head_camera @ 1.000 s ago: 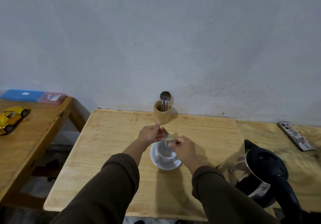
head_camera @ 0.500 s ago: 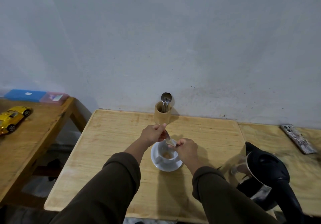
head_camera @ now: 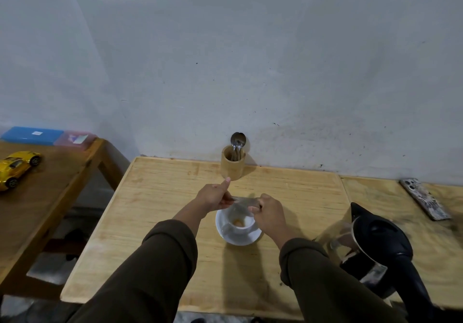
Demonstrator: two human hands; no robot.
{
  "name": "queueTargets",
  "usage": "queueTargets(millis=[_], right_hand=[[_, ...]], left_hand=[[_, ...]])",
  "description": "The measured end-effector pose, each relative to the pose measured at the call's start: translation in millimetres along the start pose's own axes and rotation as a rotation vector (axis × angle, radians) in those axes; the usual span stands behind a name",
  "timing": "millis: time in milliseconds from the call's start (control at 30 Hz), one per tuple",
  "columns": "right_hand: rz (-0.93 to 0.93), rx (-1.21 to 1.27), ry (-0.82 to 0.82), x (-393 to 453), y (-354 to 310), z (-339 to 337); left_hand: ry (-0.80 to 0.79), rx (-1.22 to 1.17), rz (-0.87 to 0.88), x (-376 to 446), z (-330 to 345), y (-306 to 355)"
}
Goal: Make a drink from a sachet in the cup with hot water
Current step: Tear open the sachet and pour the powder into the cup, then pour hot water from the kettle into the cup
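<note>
I hold a small silvery sachet (head_camera: 241, 203) stretched between both hands just above a white cup (head_camera: 240, 223), which sits on a white saucer (head_camera: 238, 238) near the middle of the wooden table (head_camera: 155, 222). A little tan powder lies in the cup's bottom. My left hand (head_camera: 213, 197) and right hand (head_camera: 269, 213) each pinch one end of the sachet. A black kettle (head_camera: 375, 250) stands to the right; a wooden spoon holder (head_camera: 232, 163) stands by the wall.

One camera sits on the person's head, looking forward and down at the counter (head_camera: 155, 197), wall at 12 o'clock.
</note>
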State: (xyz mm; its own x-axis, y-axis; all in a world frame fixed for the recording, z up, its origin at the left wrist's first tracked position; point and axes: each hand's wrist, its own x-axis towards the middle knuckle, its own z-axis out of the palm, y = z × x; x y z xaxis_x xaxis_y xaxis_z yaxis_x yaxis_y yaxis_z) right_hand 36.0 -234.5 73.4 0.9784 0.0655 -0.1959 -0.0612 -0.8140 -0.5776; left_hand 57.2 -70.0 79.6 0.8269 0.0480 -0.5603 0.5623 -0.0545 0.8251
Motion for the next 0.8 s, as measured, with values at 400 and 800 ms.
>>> queueTargets(millis=[400,800], right_hand=[[0.077,0.447,0.181,-3,-45,-2],[0.157,0.147,-0.154,-3,-95,82]], left_hand=[[0.109,-0.216,0.141,-7,-21,-18],[0.506,0.113,0.09,-17,-69,-78]])
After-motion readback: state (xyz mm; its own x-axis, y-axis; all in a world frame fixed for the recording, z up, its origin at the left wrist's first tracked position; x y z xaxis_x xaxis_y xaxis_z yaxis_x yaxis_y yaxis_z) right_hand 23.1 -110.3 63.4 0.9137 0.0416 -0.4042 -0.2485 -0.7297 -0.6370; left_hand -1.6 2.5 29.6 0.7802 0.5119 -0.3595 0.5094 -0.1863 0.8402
